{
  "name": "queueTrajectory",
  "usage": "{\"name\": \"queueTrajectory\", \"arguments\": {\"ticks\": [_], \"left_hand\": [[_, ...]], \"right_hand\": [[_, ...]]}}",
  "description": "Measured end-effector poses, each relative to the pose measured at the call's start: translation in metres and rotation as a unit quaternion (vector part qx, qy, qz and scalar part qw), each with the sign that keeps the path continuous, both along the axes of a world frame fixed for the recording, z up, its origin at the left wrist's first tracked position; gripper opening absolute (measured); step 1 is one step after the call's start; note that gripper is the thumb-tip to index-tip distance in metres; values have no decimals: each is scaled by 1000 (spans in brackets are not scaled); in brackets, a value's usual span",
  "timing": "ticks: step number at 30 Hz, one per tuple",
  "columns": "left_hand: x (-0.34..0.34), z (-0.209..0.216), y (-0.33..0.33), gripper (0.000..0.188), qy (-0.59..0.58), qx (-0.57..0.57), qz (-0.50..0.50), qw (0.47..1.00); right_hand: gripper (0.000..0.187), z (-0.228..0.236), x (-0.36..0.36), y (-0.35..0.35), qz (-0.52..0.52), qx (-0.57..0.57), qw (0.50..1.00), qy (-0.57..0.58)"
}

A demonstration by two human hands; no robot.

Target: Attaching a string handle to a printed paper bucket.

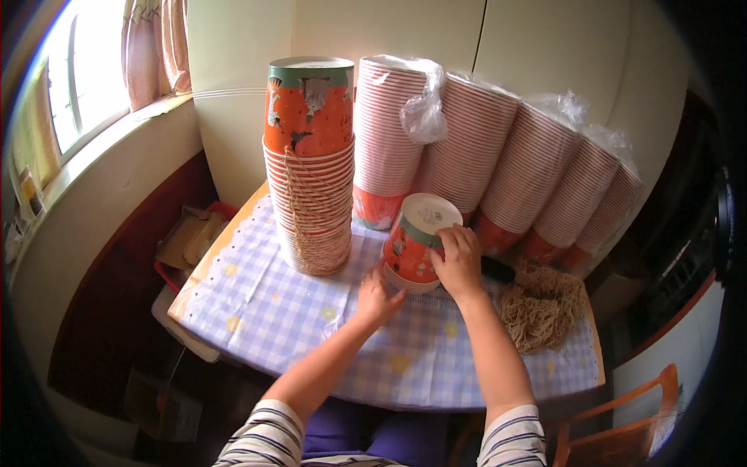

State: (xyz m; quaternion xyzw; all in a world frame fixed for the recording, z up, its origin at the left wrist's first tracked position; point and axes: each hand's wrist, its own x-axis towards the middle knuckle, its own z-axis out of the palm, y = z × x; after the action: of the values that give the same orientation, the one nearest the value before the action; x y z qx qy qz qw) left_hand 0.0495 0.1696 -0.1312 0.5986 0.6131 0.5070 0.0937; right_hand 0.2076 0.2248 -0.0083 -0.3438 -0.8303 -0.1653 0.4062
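Note:
Upside down on the table in front of me stands a short stack of paper buckets [411, 251], orange with a green band and a pale base. My right hand [457, 261] grips the top bucket at its upper right, fingers over the base's edge. Low on the left side, my left hand [376, 300] rests against the rims with thumb and fingers apart. Left of them rises a tall stack of the same paper buckets [311, 117], also inverted, with twine handles [299, 202] hanging down its near side. To the right lies a tangled heap of beige twine [542, 309].
Several tall bucket stacks in clear plastic bags [389, 132] line the table's back and right side. A black object [496, 270] lies beside the twine. The table wears a checked cloth [264, 311]. A wooden chair [622, 420] stands at lower right, a red crate [167, 272] at left.

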Motion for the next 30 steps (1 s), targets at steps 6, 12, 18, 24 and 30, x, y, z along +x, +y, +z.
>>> {"name": "queueTrajectory", "arguments": {"ticks": [6, 12, 18, 24, 30], "left_hand": [[11, -15, 15, 95, -40, 17, 4, 999], [10, -10, 13, 103, -38, 25, -55, 997], [14, -17, 16, 94, -91, 60, -21, 994], [11, -25, 20, 84, -62, 41, -40, 996], [15, -25, 19, 74, -19, -2, -18, 1000]], "right_hand": [[16, 7, -5, 10, 88, -117, 983, 110], [13, 2, -8, 5, 93, -130, 977, 140], [11, 12, -17, -6, 99, -108, 980, 131], [10, 17, -15, -8, 96, -64, 985, 127], [12, 40, 6, -13, 90, -40, 972, 214]]}}
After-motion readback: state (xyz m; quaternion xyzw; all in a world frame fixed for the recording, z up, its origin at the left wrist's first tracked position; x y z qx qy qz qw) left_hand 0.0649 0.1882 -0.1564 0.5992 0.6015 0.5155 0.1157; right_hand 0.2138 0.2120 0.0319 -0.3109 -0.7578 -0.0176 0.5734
